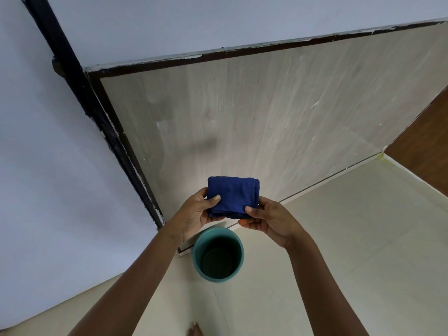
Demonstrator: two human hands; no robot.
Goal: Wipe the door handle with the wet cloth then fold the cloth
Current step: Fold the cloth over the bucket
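A dark blue cloth (233,196), folded into a small thick rectangle, is held up in front of me between both hands. My left hand (196,214) pinches its left edge with the thumb on top. My right hand (269,220) grips its lower right corner, thumb pressed on the fabric. Behind the cloth stands a pale wood-grain door (254,112) in a dark frame. No door handle is in view.
A teal bucket (197,258) stands on the cream tiled floor directly below my hands, close to the door's bottom edge. A black vertical pipe (72,69) runs along the pale blue wall at left. A brown wooden panel (426,139) is at right. Toes (194,329) show at the bottom.
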